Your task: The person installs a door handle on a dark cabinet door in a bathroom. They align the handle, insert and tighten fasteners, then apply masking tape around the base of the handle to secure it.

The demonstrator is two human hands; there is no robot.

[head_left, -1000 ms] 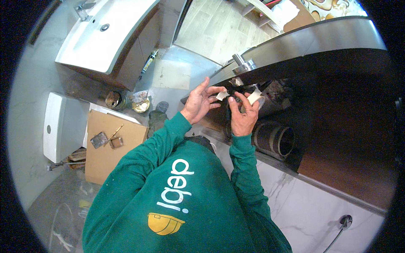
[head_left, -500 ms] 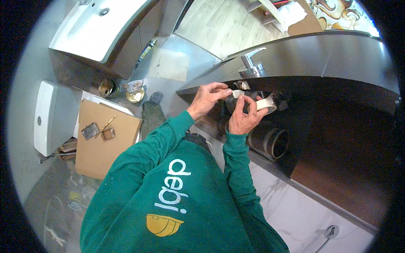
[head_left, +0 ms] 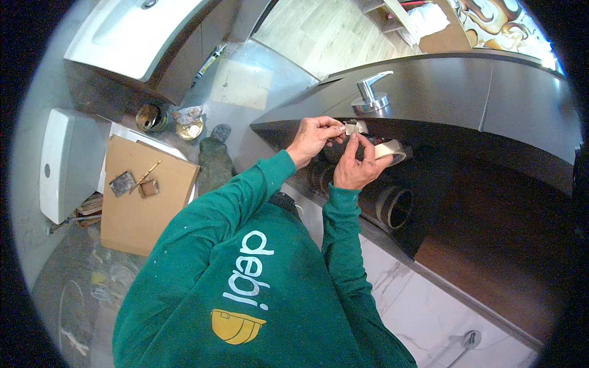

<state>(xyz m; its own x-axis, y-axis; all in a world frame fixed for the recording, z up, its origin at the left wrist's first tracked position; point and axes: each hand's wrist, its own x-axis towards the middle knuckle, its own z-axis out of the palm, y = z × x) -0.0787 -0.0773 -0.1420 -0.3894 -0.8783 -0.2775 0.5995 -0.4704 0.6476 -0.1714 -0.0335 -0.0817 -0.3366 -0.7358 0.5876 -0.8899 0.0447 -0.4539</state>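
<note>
My right hand (head_left: 356,167) holds a roll of masking tape (head_left: 392,151), pale and narrow, hooked on its fingers, with thumb and forefinger raised by a short piece of tape (head_left: 354,128). My left hand (head_left: 314,141) is closed in a pinch at the left edge of that piece. Both hands work just under the dark panel's edge, below a chrome mixer tap (head_left: 370,94). The piece lies against a small pale fitting there, or just in front of it; I cannot tell which. Shadow hides what is behind my fingers.
A dark panel (head_left: 442,86) bounds the work on the far side. Below it lies a wide cylinder (head_left: 394,207). On the left are a cardboard sheet (head_left: 129,221) with a brush, an open can (head_left: 149,116), a toilet cistern (head_left: 58,165) and a white basin (head_left: 116,43).
Both hands have moved slightly farther in, toward the fitting under the tap. The tape piece, held up between them before, is now at that fitting. The whole view has shifted a little.
</note>
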